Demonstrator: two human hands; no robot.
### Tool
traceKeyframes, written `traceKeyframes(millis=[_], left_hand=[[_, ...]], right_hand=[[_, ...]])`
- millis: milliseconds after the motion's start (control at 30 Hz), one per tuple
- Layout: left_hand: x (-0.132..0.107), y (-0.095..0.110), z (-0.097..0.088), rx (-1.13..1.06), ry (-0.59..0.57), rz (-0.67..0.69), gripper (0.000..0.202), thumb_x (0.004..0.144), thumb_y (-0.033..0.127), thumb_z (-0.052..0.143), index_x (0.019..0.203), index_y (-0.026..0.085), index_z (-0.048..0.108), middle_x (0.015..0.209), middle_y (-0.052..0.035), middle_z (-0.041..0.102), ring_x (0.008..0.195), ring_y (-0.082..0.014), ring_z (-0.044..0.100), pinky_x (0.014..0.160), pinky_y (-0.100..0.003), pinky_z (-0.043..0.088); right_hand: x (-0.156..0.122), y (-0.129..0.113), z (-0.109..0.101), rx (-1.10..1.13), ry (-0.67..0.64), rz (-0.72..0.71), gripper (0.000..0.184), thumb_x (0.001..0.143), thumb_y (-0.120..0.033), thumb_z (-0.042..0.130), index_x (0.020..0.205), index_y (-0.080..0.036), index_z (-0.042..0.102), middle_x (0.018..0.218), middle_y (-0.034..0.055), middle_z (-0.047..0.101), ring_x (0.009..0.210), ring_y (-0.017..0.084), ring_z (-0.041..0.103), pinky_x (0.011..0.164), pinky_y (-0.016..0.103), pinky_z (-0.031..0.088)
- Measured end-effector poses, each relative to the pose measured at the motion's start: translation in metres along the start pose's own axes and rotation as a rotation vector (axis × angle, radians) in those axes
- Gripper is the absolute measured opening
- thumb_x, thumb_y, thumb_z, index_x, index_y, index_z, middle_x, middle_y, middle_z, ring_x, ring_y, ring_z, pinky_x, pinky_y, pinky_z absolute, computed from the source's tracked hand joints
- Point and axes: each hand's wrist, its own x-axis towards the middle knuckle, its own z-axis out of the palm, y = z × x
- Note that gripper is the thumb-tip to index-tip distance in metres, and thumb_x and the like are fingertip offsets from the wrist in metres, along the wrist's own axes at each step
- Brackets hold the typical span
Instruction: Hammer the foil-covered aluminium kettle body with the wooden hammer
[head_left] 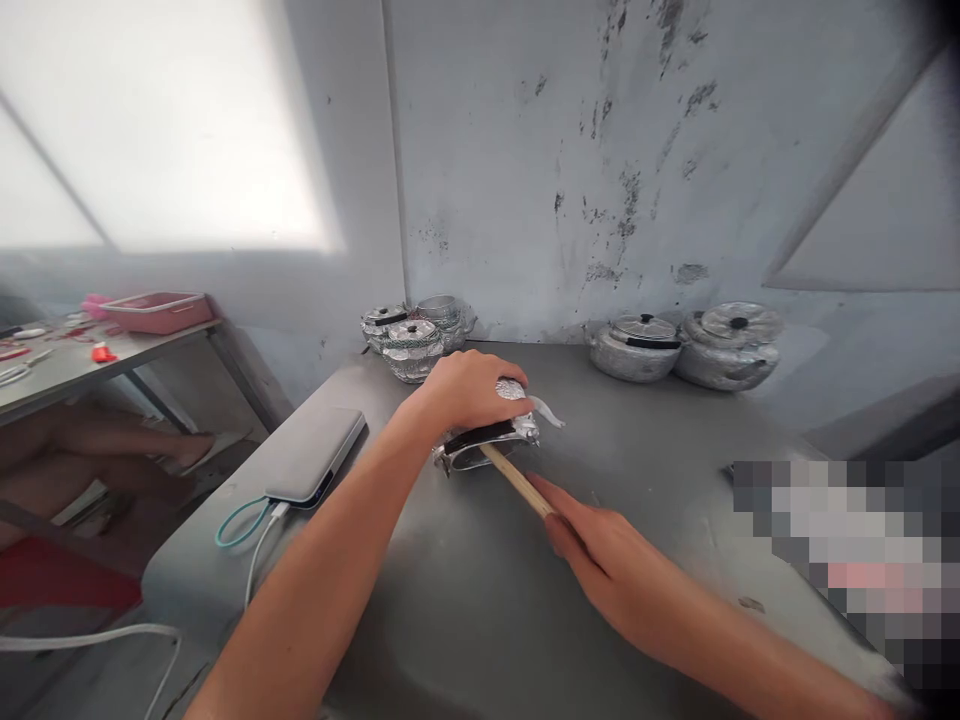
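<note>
My left hand [466,388] is closed over a small silver pot [491,445] lying tilted on the grey metal table [675,440], its black-edged rim facing me. My right hand [592,545] grips a thin wooden stick [516,478] with the index finger laid along it. The stick's far end goes into the pot's mouth. A small silver piece [547,410] sticks out from the pot just right of my left hand.
Small silver pots with lids stand at the back left [412,340] and two larger ones at the back right [682,345]. A grey power bank [313,455] with cables lies at the table's left edge. A side table with a pink tray [159,310] is at left; a person's legs [112,440] show beneath it.
</note>
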Motion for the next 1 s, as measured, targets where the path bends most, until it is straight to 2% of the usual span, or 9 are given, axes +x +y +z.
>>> traceKeyframes(millis=[100,167,333,433,500,567,667,867,1000], left_hand=[[0.0,0.0,0.0,-0.004,0.006,-0.005,0.044,0.084,0.063,0.057,0.113,0.035,0.075,0.107,-0.0007,0.076,0.096,-0.0292,0.067,0.084,-0.038,0.049],[0.0,0.0,0.0,-0.008,0.012,-0.01,0.044,0.084,0.064,0.057,0.112,0.036,0.075,0.106,-0.0001,0.076,0.095,-0.029,0.067,0.084,-0.039,0.049],[-0.001,0.001,-0.001,0.002,0.009,0.003,0.042,0.085,0.062,0.058,0.113,0.036,0.075,0.107,0.0002,0.076,0.096,-0.0288,0.067,0.085,-0.039,0.049],[-0.001,0.002,-0.001,0.003,0.02,0.001,0.041,0.085,0.06,0.058,0.113,0.035,0.075,0.106,-0.0002,0.076,0.096,-0.0282,0.067,0.084,-0.038,0.049],[-0.002,0.003,0.0,0.007,0.031,-0.003,0.041,0.084,0.059,0.058,0.112,0.035,0.075,0.106,0.0003,0.076,0.096,-0.0274,0.067,0.084,-0.037,0.049],[-0.002,0.005,0.0,0.017,0.044,-0.006,0.039,0.083,0.058,0.059,0.111,0.036,0.076,0.105,0.0016,0.076,0.094,-0.0262,0.067,0.083,-0.035,0.048],[-0.002,0.006,0.001,0.029,0.065,-0.034,0.036,0.082,0.056,0.061,0.108,0.037,0.076,0.094,0.0017,0.077,0.085,-0.0247,0.067,0.076,-0.034,0.048],[0.0,-0.002,-0.002,-0.017,0.09,-0.108,0.034,0.081,0.054,0.063,0.106,0.037,0.078,0.073,0.001,0.072,0.075,-0.0231,0.065,0.065,-0.031,0.045],[0.001,-0.009,-0.003,-0.036,0.127,-0.153,0.034,0.08,0.054,0.062,0.104,0.038,0.079,0.075,0.0007,0.072,0.077,-0.0239,0.065,0.065,-0.031,0.044]], right_hand=[[0.003,-0.001,-0.005,-0.044,-0.01,0.022,0.039,0.105,-0.038,0.03,0.127,-0.026,0.06,0.087,0.0027,0.072,0.078,0.023,0.068,0.073,0.036,0.052],[0.004,0.001,-0.007,-0.087,-0.018,0.043,0.037,0.105,-0.04,0.031,0.114,-0.027,0.064,0.081,0.0016,0.072,0.072,0.023,0.067,0.069,0.036,0.05],[0.002,0.01,-0.008,-0.212,0.003,0.143,0.043,0.106,-0.042,0.027,0.139,-0.035,0.053,0.074,0.0003,0.071,0.07,0.025,0.071,0.064,0.034,0.046],[0.001,0.016,-0.004,-0.253,0.002,0.205,0.047,0.106,-0.044,0.022,0.145,-0.033,0.045,0.077,0.0016,0.073,0.074,0.027,0.072,0.062,0.033,0.042],[0.001,0.02,-0.001,-0.246,0.0,0.196,0.043,0.107,-0.044,0.022,0.134,-0.028,0.052,0.08,0.003,0.073,0.076,0.026,0.072,0.061,0.032,0.04],[0.002,0.024,0.002,-0.265,0.02,0.178,0.039,0.107,-0.043,0.024,0.108,-0.025,0.058,0.077,0.0033,0.071,0.073,0.025,0.07,0.06,0.031,0.036],[0.003,0.029,0.004,-0.324,0.054,0.175,0.039,0.107,-0.043,0.025,0.084,-0.025,0.051,0.069,0.0015,0.067,0.064,0.022,0.066,0.059,0.031,0.032],[0.002,0.029,0.008,-0.343,0.058,0.158,0.038,0.108,-0.044,0.025,0.086,-0.025,0.049,0.068,0.0015,0.067,0.064,0.022,0.066,0.058,0.031,0.03],[0.003,0.027,0.009,-0.4,0.018,0.189,0.038,0.107,-0.043,0.022,0.087,-0.025,0.049,0.07,0.0026,0.067,0.065,0.024,0.066,0.058,0.031,0.029]])
